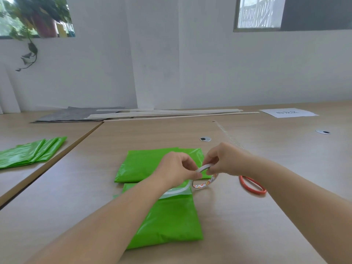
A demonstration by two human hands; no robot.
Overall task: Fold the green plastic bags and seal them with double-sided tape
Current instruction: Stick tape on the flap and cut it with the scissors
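Two folded green plastic bags lie on the wooden table: a near bag (171, 221) under my left forearm and a far bag (144, 164) behind it. My right hand (226, 159) grips a roll of double-sided tape (206, 182) held just above the table at the bags' right edge. My left hand (177, 167) pinches the white tape strip (177, 191) close to the roll. The pulled strip runs down and left onto the top edge of the near bag.
Red-handled scissors (251, 184) lie right of the roll, partly under my right forearm. A stack of unfolded green bags (28, 153) sits on the left table. Wooden strips (171, 114), grey sheets (76, 115) and a labelled paper (288, 112) lie at the back.
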